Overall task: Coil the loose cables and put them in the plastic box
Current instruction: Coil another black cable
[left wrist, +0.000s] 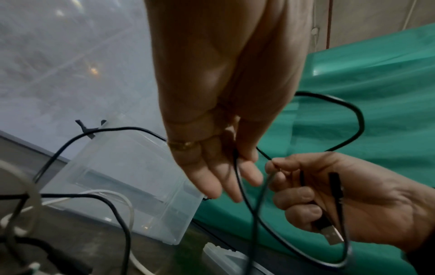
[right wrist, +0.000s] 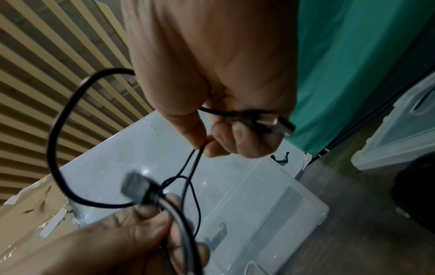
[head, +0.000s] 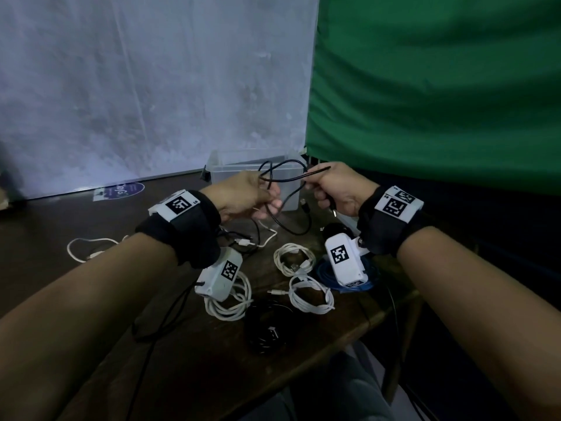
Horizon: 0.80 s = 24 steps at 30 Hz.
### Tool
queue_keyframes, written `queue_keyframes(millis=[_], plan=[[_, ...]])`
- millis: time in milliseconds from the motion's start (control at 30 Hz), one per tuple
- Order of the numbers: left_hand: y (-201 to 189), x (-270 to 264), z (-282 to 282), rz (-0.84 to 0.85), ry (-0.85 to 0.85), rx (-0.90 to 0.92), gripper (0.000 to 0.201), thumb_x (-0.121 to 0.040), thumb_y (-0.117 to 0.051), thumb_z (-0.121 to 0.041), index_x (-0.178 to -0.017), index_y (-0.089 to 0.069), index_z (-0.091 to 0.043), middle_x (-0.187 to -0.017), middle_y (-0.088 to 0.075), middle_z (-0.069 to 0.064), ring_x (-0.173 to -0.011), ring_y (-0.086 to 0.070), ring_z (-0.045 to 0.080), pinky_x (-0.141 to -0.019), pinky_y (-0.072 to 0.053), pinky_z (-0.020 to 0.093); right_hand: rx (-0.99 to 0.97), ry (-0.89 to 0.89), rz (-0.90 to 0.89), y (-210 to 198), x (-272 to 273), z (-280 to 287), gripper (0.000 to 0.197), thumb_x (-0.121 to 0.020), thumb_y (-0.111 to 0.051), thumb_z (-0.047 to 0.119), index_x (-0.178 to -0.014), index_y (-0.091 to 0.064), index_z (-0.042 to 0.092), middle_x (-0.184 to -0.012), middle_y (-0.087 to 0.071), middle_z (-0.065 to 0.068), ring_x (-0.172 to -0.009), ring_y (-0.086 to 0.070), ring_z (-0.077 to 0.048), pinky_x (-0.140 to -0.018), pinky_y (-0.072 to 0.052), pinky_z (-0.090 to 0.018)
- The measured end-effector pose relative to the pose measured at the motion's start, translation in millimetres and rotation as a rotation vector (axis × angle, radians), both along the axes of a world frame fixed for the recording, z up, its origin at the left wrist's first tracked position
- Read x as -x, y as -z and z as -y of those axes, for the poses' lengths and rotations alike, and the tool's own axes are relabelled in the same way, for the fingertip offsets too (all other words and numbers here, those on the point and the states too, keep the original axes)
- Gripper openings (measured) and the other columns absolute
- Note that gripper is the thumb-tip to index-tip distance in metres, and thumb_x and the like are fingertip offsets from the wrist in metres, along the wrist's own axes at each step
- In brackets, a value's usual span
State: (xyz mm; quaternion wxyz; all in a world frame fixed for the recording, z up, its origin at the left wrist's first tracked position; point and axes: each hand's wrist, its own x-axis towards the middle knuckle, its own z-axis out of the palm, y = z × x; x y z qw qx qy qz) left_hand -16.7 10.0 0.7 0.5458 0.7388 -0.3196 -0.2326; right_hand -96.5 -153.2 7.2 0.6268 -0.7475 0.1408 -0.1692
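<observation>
My left hand [head: 252,196] pinches the thin black USB cable [head: 288,177]; my right hand [head: 334,189] grips its plug end, keeping the loop open above the surface [head: 76,232] for coiling. The clear plastic box [head: 221,174] waits just behind, apparently empty.

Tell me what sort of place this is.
Probably a makeshift recording corner indoors: a dark wooden table against a pale plastic-sheeted wall, a hung green cloth backdrop, and a clear plastic box behind scattered cables.

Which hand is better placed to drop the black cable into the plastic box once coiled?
Probably the left hand: it holds the black cable's loops directly before the plastic box; the right hand sits beside it.
</observation>
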Motion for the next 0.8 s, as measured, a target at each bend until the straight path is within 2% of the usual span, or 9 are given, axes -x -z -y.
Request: queue_keyframes(millis=[100, 167, 367, 500, 600, 700, 800], plan=[[2, -4, -1, 0.108, -0.069, -0.064, 0.012, -0.097, -0.048, -0.008, -0.100, -0.059, -0.006, -0.080, -0.065, 0.006, -0.057, -0.061, 0.005, -0.045, -0.046, 0.014, -0.082, 0.009, 0.007, -2, 2, 5, 0.022, -0.096, -0.046, 0.006, -0.075, -0.049, 0.011, -0.058, -0.057, -0.004, -0.033, -0.037, -0.007, -0.036, -0.023, -0.013], [2, -8, -4, 0.155, -0.105, -0.109, 0.019, -0.096, -0.051, -0.010, -0.109, -0.061, -0.001, -0.077, -0.063, 0.005, -0.057, -0.057, 0.007, -0.042, -0.043, 0.013, -0.105, -0.002, 0.011, -4, 4, 9, 0.025, -0.097, -0.043, 0.006, -0.073, -0.048, 0.011, -0.049, -0.056, 0.000, -0.033, -0.038, -0.007, -0.037, -0.023, -0.013], [-1, -15, -7, 0.278, -0.230, -0.231, 0.009, -0.089, -0.063, -0.016, -0.092, -0.068, -0.010, -0.072, -0.066, 0.002, -0.036, -0.048, -0.002, -0.044, -0.042, 0.014, -0.125, -0.027, 0.009, -3, 7, 12, 0.028, -0.098, -0.040, 0.006, -0.071, -0.049, 0.013, -0.043, -0.045, 0.002, -0.034, -0.034, -0.008, -0.039, -0.022, -0.013], [-1, -15, -5, 0.112, -0.275, -0.045, 0.017, -0.095, -0.052, -0.008, -0.080, -0.060, -0.004, -0.063, -0.060, 0.009, -0.032, -0.047, 0.001, -0.037, -0.041, 0.010, -0.003, -0.031, -0.038, 2, 8, 12, 0.025, -0.098, -0.040, 0.010, -0.075, -0.049, 0.014, -0.043, -0.044, 0.004, -0.037, -0.031, -0.008, -0.038, -0.023, -0.012], [-3, -15, -4, 0.007, -0.290, 0.102, 0.023, -0.097, -0.048, -0.006, -0.075, -0.057, -0.005, -0.050, -0.061, 0.003, -0.035, -0.053, 0.001, -0.039, -0.044, 0.009, 0.125, -0.060, -0.073, 6, 9, 11, 0.019, -0.097, -0.047, 0.008, -0.078, -0.051, 0.013, -0.056, -0.046, -0.002, -0.036, -0.032, -0.007, -0.036, -0.023, -0.012], [-6, -12, 0, -0.015, -0.317, 0.204, 0.026, -0.097, -0.046, -0.003, -0.073, -0.055, -0.005, -0.061, -0.058, 0.009, -0.036, -0.053, 0.001, -0.041, -0.046, 0.010, 0.234, -0.099, -0.144, 12, 8, 10, 0.021, -0.095, -0.053, 0.009, -0.074, -0.051, 0.014, -0.059, -0.046, -0.001, -0.041, -0.033, -0.010, -0.036, -0.026, -0.014], [-7, -10, 2, -0.015, -0.334, 0.274, 0.028, -0.098, -0.043, -0.003, -0.073, -0.055, -0.005, -0.067, -0.054, 0.010, -0.034, -0.050, 0.001, -0.042, -0.047, 0.010, 0.307, -0.110, -0.192, 15, 8, 9, 0.024, -0.093, -0.055, 0.012, -0.070, -0.051, 0.015, -0.057, -0.048, 0.001, -0.040, -0.034, -0.009, -0.039, -0.027, -0.016]])
